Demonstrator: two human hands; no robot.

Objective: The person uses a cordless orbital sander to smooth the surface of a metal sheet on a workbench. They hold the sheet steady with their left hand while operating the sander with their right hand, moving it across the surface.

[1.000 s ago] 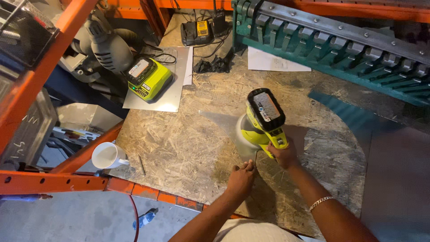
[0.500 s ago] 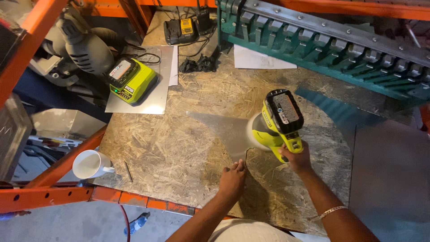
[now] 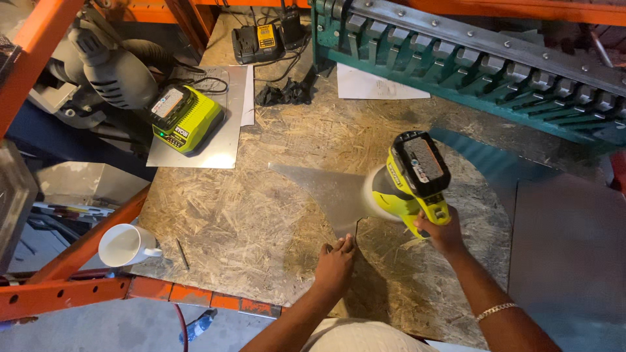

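My right hand (image 3: 442, 233) grips the handle of a yellow-green cordless sander (image 3: 409, 177) with a black battery on top. Its pad rests on a thin, shiny metal sheet (image 3: 326, 186) that lies flat on the chipboard bench top (image 3: 241, 221). My left hand (image 3: 336, 261) presses its fingertips down on the near edge of that sheet, just left of the sander. A thin bracelet sits on my right wrist.
A yellow-green battery charger (image 3: 184, 118) sits on a metal plate at the back left. A black charger (image 3: 255, 43), a black glove (image 3: 285, 93) and white paper (image 3: 378, 86) lie further back. A green metal machine (image 3: 482, 62) runs along the back right. A white mug (image 3: 125, 245) and a nail (image 3: 182, 254) sit by the orange frame (image 3: 78, 290).
The sander and both hands sit further right in view as the camera pans left. My left hand stays on the sheet's near edge.
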